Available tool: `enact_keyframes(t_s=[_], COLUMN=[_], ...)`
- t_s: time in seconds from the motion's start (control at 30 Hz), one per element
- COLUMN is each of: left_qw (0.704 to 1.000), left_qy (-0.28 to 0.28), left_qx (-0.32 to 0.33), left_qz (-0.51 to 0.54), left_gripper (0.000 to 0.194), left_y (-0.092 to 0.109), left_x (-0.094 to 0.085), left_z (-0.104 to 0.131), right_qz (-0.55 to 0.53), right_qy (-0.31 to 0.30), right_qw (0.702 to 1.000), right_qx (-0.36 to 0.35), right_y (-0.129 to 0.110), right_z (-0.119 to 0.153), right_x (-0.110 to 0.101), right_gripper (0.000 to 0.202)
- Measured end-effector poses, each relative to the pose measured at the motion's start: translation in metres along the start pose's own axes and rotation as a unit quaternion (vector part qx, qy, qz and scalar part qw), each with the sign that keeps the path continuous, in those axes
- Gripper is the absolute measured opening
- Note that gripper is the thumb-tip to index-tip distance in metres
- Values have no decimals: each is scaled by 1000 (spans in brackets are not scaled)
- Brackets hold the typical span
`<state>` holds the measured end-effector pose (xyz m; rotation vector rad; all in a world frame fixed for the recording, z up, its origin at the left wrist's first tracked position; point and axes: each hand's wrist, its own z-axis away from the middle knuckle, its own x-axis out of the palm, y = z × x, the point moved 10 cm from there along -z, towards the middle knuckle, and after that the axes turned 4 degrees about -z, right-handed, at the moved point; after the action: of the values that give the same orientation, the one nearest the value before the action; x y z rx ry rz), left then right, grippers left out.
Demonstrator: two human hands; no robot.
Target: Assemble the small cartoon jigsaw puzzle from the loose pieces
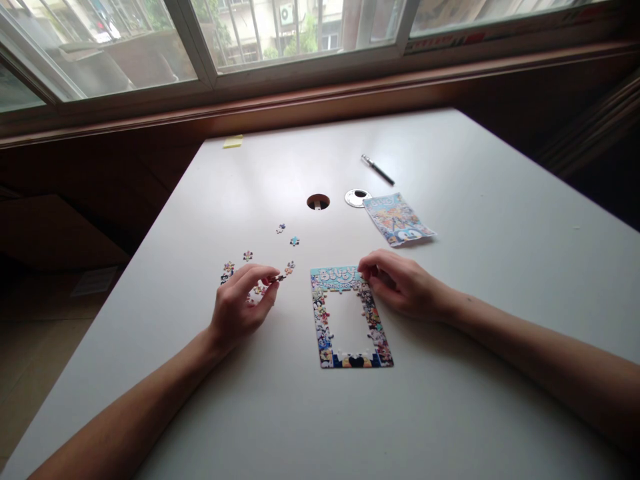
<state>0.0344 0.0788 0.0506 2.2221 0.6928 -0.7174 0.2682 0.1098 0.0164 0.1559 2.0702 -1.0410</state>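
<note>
A jigsaw puzzle (323, 321) lies flat on the table, its printed border joined and its middle open, showing white. At its top right corner, my right hand (403, 283) is closed with curled fingers on the edge. My left hand (243, 303) pinches a small puzzle piece (277, 279) between thumb and forefinger, left of the puzzle. Around that hand are loose pieces, among them one piece (248, 255), a blue piece (295, 241) and a farther piece (281, 228). Several more are partly hidden behind my left hand.
Behind the puzzle lies a printed picture sheet (397, 219), partly against a round metal cover (356, 198). The white table (260, 413) has a cable hole (318, 202). A pen (378, 170) and a yellow sticker (233, 141) are farther back, below a window (300, 33).
</note>
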Motion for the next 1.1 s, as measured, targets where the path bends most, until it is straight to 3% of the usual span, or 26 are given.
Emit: enact_keyframes(t_s=[1.1], left_qw=[1000], left_qy=[-3], left_qx=[-10], left_qz=[5], left_gripper=[7], left_y=[-5], left_x=[1], left_z=[1], right_qz=[0], right_qy=[-2], right_qw=[1000], right_qx=[7], right_y=[0], right_z=[0], right_x=[0], right_gripper=[22])
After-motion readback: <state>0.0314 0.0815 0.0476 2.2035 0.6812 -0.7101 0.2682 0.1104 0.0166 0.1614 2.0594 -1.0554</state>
